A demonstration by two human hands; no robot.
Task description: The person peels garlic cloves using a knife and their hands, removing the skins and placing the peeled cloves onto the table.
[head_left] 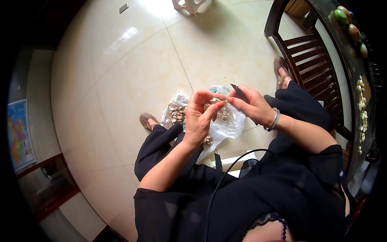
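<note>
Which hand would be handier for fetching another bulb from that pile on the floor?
Probably the left hand: it is nearer the bulbs, while the right hand also holds a dark blade. Its fingers would first need to let go of the pale piece.

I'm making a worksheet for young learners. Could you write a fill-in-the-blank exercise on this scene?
The right hand, holding a dark blade, wears a ____ at its wrist.
The crumpled plastic below the hands is ____.
The slatted chair stands on the person's ____ side.

bracelet; white; right
</note>
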